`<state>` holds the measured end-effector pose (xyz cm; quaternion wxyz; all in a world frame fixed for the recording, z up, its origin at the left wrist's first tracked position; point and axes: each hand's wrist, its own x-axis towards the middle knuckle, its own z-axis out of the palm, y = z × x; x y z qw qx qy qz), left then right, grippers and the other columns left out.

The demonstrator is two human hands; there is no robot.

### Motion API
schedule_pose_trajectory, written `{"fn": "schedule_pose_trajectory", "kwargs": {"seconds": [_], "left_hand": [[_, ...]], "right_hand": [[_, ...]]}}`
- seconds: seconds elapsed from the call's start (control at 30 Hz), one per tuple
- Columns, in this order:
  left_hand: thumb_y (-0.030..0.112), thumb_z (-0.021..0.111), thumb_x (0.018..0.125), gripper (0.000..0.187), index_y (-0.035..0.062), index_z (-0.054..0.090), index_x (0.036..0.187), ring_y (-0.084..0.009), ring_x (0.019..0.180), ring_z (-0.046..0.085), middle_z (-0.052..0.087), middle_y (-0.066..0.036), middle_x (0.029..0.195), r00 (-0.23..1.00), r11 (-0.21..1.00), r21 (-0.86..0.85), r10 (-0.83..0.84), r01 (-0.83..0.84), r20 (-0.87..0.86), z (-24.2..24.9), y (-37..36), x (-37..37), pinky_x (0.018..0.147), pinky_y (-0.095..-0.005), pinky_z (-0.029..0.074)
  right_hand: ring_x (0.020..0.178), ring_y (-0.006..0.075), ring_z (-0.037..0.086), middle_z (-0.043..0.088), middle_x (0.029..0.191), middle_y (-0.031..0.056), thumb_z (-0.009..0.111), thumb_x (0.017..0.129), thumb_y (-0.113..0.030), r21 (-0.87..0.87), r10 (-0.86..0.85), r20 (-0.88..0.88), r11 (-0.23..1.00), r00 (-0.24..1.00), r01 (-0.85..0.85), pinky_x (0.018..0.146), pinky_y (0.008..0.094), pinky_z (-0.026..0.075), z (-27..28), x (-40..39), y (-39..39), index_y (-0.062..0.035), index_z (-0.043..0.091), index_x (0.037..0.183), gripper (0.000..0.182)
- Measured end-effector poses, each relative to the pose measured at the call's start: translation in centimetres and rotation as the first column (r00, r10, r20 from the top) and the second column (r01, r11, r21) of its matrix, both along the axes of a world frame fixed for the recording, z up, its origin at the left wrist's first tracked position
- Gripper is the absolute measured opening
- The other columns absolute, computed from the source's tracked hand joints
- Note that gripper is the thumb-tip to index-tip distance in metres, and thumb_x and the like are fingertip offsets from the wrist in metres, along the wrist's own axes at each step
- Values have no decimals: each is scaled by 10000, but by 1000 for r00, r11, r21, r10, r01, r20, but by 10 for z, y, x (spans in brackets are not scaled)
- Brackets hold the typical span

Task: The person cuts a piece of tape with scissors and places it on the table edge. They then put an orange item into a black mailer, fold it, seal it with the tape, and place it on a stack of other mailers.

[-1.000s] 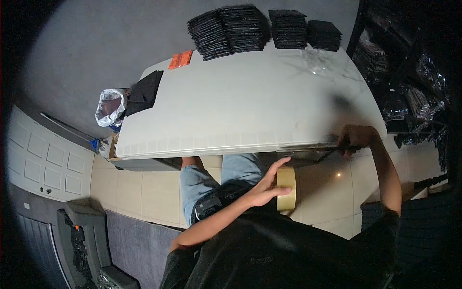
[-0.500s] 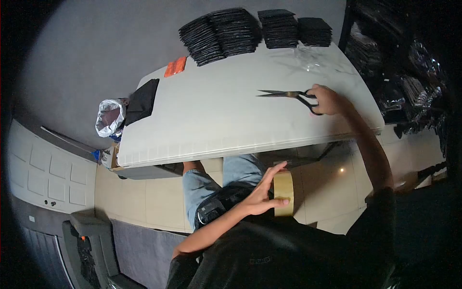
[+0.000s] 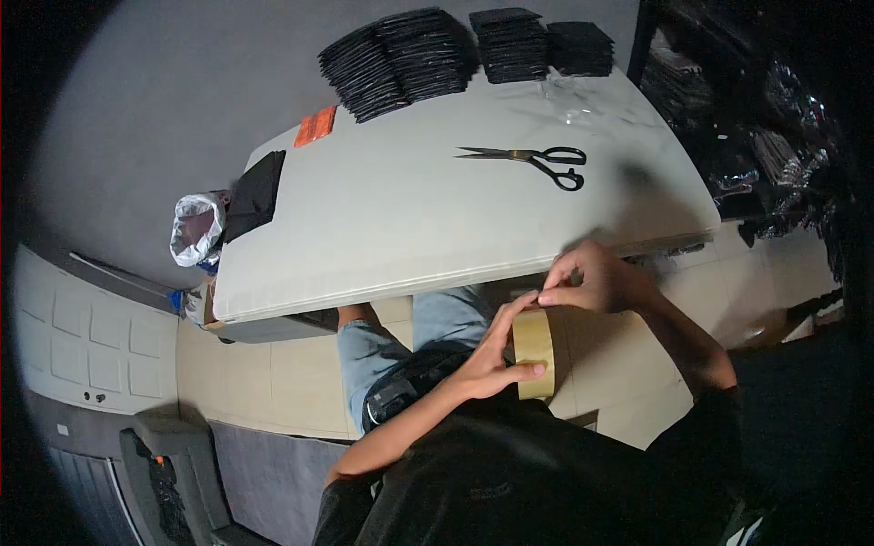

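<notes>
My left hand (image 3: 492,362) is closed on a wide roll of yellowish packing tape (image 3: 533,350), held in front of my body below the table's edge. Its thumb presses on the tape's face. My right hand (image 3: 592,280) is at the left fingertips, just above the roll, with thumb and index finger pinched together. What lies in that pinch, if anything, is too small to make out. Black-handled scissors (image 3: 528,157) lie on the white table (image 3: 382,209), their blades toward the left.
Stacks of black packets (image 3: 410,64) line the table's back edge, near an orange packet (image 3: 315,126) and clear plastic (image 3: 572,98). At the left end are a black folded sheet (image 3: 257,196) and a lined bin (image 3: 198,229). A dark shelf (image 3: 728,136) stands at the right.
My right hand has let go of the scissors, leaving them on the table, and has come down to my left hand. The left hand still holds the tape roll.
</notes>
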<state>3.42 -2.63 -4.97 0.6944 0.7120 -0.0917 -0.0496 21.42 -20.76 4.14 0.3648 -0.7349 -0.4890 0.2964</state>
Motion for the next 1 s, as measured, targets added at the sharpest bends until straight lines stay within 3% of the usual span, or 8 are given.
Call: {"fn": "schedule_pose_trajectory", "kwargs": {"seconds": [0.1,0.2,0.27,0.33,0.47,0.57,0.8,1.0], "left_hand": [[285,823,855,962,105,247,1605,-303,1443,367,402,-161,1471,1000,999,-53,-14,13,-4,-2,-6,5,1201,-442,307],[284,795,889,816,103,327,1532,-268,1371,429,464,-132,1395,997,990,-129,-55,47,-61,-11,-12,20,1166,-425,345],[292,776,910,733,107,365,1488,-249,1327,464,491,-114,1356,984,982,-179,-94,66,-150,-23,-21,30,1147,-414,360],[325,738,943,628,115,394,1424,-228,1254,501,513,-96,1315,993,992,-122,-47,33,-108,-28,-31,36,1081,-400,418],[481,695,939,689,162,376,1459,-271,1314,498,512,-114,1364,858,958,-288,-152,5,-490,-22,-33,54,987,-493,510],[480,690,942,708,185,359,1494,-273,1351,482,478,-117,1425,846,955,-287,-215,77,-488,-24,-30,55,1036,-506,498],[332,787,902,839,195,261,1541,-262,1347,493,444,-105,1443,826,922,-381,-267,69,-496,-30,-34,51,1036,-458,533],[396,749,911,828,183,258,1542,-307,1334,514,442,-139,1441,823,947,-319,-157,-31,-546,-24,-36,60,1007,-564,538]], "right_hand": [[731,145,628,727,810,70,825,849,-226,105,-113,-78,987,990,121,666,316,481,-10,-3,-9,-43,790,865,187],[692,170,609,693,760,71,831,812,-178,293,-229,110,937,967,189,654,336,473,6,-14,-19,-52,775,794,139],[677,215,593,659,731,69,853,739,-141,358,-235,503,933,831,47,650,366,470,30,-26,-27,-75,768,758,109],[680,232,595,652,725,65,861,710,-128,369,-280,500,925,819,91,653,382,473,30,-23,-30,-79,755,735,119],[674,242,595,630,705,51,867,681,-96,376,-282,603,926,746,46,669,385,477,43,-22,-31,-78,716,681,152],[751,221,683,687,756,63,843,753,-115,430,-487,330,840,809,331,698,374,522,24,-9,-28,-95,698,657,175],[584,194,640,667,642,77,832,782,-123,327,-384,367,906,847,269,593,351,504,-22,42,-9,-19,725,711,165],[605,116,625,706,663,93,827,810,-121,137,-403,129,912,906,387,593,306,491,-42,64,-1,38,729,740,199]]}}
